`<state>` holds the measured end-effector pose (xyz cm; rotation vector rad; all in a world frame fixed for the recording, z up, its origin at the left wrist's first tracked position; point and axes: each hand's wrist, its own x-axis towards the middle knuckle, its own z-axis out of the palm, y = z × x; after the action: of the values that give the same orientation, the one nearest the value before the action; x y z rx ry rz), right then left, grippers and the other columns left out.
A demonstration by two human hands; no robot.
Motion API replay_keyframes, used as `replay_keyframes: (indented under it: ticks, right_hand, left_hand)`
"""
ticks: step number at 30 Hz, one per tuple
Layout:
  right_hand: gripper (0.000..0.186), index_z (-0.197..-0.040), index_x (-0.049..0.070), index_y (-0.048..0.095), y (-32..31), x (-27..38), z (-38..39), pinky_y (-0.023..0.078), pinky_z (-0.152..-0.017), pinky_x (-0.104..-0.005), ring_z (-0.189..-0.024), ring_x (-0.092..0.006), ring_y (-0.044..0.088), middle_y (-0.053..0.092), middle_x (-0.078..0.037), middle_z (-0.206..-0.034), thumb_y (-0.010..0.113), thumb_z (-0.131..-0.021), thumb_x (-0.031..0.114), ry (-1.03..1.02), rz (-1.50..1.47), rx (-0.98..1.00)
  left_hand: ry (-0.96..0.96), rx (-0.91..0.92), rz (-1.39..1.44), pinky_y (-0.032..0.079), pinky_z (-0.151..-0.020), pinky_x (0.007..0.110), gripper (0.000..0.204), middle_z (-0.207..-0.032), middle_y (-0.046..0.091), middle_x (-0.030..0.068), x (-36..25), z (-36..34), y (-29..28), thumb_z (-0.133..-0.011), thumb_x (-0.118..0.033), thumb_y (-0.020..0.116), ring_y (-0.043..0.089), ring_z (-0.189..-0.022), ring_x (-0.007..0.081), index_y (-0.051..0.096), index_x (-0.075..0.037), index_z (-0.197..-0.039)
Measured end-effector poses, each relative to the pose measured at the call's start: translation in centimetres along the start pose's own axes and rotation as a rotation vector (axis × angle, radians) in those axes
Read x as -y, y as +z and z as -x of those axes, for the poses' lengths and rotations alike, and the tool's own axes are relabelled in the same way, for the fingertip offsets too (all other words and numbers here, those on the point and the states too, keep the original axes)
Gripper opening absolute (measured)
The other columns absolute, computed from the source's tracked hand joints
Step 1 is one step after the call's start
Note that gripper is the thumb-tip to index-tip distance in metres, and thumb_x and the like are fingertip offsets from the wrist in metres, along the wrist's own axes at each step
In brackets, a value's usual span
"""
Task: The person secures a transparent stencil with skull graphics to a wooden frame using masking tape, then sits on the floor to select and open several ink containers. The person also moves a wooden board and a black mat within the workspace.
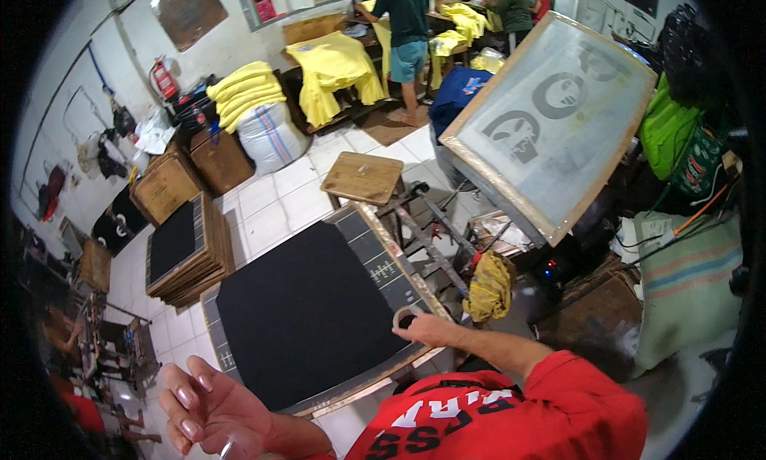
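Note:
A black cloth panel (307, 308) lies flat on a dark board (379, 256) with pale ruled marks and a wooden edge. At the board's near right corner my right hand (428, 330) grips a pale roll of tape (405, 316), which touches the cloth or hovers just over it; I cannot tell which. My left hand (215, 416) is raised nearer to me, off the board's near left corner. Its fingers are half bent and apart, with nothing clearly held. A small shiny spot shows by its thumb, too small to make out.
A large framed printing screen (594, 141) stands tilted up beyond the board. Stacked boards (191, 252) are at the left, a wooden stool (363, 177) behind. A yellow rag (489, 287) hangs right of the board. A person (404, 37) stands by yellow shirts (335, 69) at the back.

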<state>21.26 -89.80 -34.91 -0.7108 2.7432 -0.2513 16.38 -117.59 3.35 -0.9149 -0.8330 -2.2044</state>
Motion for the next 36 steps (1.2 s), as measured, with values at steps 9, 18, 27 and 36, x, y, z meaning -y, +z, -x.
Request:
replay_keyframes:
  ticks: [9,18,27,36]
  right_hand:
    - [0.071,-0.135,0.002,0.049,-18.4,1.1,16.0,0.047,-0.099,-0.0437,-0.113,-0.0335,0.06,0.059,-0.018,-0.123,0.085,-0.083,0.034,-0.082,-0.633,-1.194]
    - [0.032,-0.106,0.012,0.048,-30.6,-3.8,40.1,0.041,-0.074,-0.0335,-0.079,-0.0185,0.059,0.072,-0.003,-0.081,0.073,-0.089,0.02,-0.437,-0.278,-1.871]
    - [0.046,-0.108,0.016,0.047,-29.9,-16.4,48.8,0.036,-0.069,-0.0337,-0.074,-0.0174,0.05,0.07,0.005,-0.08,0.084,-0.08,0.015,0.012,-0.259,-1.731]
    - [0.014,-0.091,0.007,0.076,-38.3,-42.6,52.5,0.044,-0.075,-0.0272,-0.08,-0.0134,0.061,0.073,-0.002,-0.089,0.082,-0.084,0.017,0.857,-0.241,-1.891]
  left_hand:
    - [-0.183,0.231,0.218,0.034,-0.079,0.032,0.004,-0.083,0.058,-0.0042,6.9,5.3,11.6,-0.092,-0.014,0.074,0.047,-0.092,0.0163,0.074,-0.013,-0.088]
    - [-0.205,0.219,0.403,0.032,-0.083,0.031,0.022,-0.086,0.056,-0.0072,18.2,15.0,28.1,-0.074,-0.018,0.085,0.046,-0.099,0.0154,0.071,-0.017,-0.09]
    - [-0.292,0.406,0.349,0.035,-0.083,0.034,0.012,-0.088,0.052,-0.0014,31.7,20.1,39.1,-0.09,-0.013,0.074,0.044,-0.097,0.0176,0.069,-0.018,-0.101]
    - [-0.768,0.278,0.351,0.049,-0.092,0.028,0.022,-0.109,0.071,0.0086,60.9,23.0,57.8,-0.092,-0.005,0.072,0.065,-0.099,0.0147,0.07,0.0,-0.114]
